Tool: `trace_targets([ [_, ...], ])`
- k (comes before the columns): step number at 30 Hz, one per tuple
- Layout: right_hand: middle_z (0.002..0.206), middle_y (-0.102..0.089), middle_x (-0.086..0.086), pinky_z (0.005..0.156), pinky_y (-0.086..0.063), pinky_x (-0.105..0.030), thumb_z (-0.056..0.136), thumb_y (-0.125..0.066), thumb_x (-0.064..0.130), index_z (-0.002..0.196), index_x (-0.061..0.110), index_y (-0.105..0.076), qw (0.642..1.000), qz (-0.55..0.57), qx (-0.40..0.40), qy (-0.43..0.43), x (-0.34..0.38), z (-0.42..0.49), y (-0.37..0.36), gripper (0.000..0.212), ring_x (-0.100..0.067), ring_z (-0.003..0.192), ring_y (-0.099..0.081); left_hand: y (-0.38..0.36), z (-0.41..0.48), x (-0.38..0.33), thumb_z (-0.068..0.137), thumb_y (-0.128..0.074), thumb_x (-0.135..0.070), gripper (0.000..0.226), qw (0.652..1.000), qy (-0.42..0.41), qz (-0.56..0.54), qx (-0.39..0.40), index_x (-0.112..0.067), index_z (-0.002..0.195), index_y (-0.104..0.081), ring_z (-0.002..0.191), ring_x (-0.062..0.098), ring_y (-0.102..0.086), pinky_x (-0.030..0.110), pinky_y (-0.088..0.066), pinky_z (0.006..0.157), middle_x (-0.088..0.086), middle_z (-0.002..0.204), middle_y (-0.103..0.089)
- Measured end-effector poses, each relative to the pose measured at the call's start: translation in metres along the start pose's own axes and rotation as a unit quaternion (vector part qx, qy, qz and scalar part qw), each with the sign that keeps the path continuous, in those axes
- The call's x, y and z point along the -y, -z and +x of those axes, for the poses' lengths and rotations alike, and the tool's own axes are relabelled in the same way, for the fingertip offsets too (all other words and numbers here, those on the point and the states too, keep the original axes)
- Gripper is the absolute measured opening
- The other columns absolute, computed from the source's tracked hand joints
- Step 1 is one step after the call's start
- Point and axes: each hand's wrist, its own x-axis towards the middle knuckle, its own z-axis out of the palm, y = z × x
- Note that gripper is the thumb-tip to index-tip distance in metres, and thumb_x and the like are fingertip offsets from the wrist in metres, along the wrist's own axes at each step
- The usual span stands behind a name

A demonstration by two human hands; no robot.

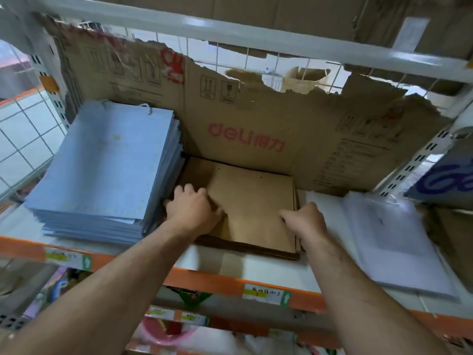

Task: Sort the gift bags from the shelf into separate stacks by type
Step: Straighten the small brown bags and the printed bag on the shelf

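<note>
A low stack of flat brown paper gift bags (253,201) lies in the middle of the white shelf. My left hand (194,208) rests on its left part, fingers curled over the top bag beside the blue stack. My right hand (304,220) grips the right front edge of the brown stack, fingers tucked under. A tall stack of pale blue gift bags (107,165) with cord handles sits at the left. A stack of white bags in clear wrap (389,239) lies at the right.
Torn cardboard (256,124) with red print lines the back of the shelf. An orange shelf edge (217,280) with price labels runs along the front. A white beam (256,37) crosses overhead. Goods fill the lower shelf (179,329).
</note>
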Motion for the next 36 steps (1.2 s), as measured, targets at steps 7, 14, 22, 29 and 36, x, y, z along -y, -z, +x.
trace_targets([
  [7, 0.099, -0.071, -0.013, 0.079, -0.061, -0.050, 0.072, -0.086, 0.035, 0.093, 0.013, -0.060, 0.982, 0.157, 0.064, -0.080, -0.008, 0.021, 0.010, 0.040, -0.032, 0.087, -0.070, -0.006, -0.004, -0.013, 0.084, -0.043, -0.078, 0.074, 1.000, -0.017, 0.022, 0.010, -0.027, 0.137, -0.048, 0.128, 0.030, -0.036, 0.055, -0.042, 0.099, 0.007, 0.133, -0.045],
  [14, 0.095, -0.073, -0.016, 0.054, -0.055, -0.033, 0.080, -0.084, 0.028, 0.103, 0.008, -0.063, 0.950, 0.242, 0.174, -0.093, -0.010, 0.024, 0.027, 0.036, -0.030, 0.080, -0.071, -0.005, -0.004, -0.020, 0.080, -0.045, -0.082, 0.077, 1.000, 0.008, 0.010, 0.020, -0.031, 0.137, -0.047, 0.130, 0.032, -0.036, 0.054, -0.041, 0.098, 0.007, 0.137, -0.044],
  [22, 0.089, -0.073, -0.016, 0.063, -0.057, -0.037, 0.088, -0.074, 0.026, 0.108, 0.006, -0.065, 0.916, 0.283, 0.267, -0.096, -0.012, 0.027, 0.030, 0.029, -0.030, 0.080, -0.071, -0.003, -0.008, -0.025, 0.077, -0.043, -0.086, 0.081, 0.999, 0.025, -0.001, 0.037, -0.034, 0.140, -0.043, 0.122, 0.038, -0.049, 0.053, -0.043, 0.100, 0.008, 0.136, -0.043],
  [29, 0.099, -0.070, -0.020, 0.079, -0.057, -0.046, 0.092, -0.067, 0.019, 0.110, 0.008, -0.058, 0.907, 0.297, 0.282, -0.094, -0.029, 0.031, 0.042, 0.024, -0.035, 0.091, -0.068, 0.004, -0.009, -0.027, 0.078, -0.047, -0.085, 0.085, 0.998, 0.050, -0.040, 0.011, -0.032, 0.143, -0.039, 0.129, 0.037, -0.043, 0.052, -0.040, 0.104, 0.012, 0.142, -0.042],
  [36, 0.098, -0.072, -0.016, 0.091, -0.054, -0.046, 0.090, -0.067, 0.034, 0.111, 0.012, -0.063, 0.924, 0.278, 0.249, -0.088, -0.066, 0.041, 0.073, 0.031, -0.032, 0.094, -0.069, 0.008, -0.003, -0.036, 0.086, -0.065, -0.064, 0.061, 0.920, 0.176, -0.336, 0.102, -0.008, 0.107, -0.055, 0.083, 0.026, -0.069, 0.042, -0.059, 0.083, 0.010, 0.092, -0.067],
])
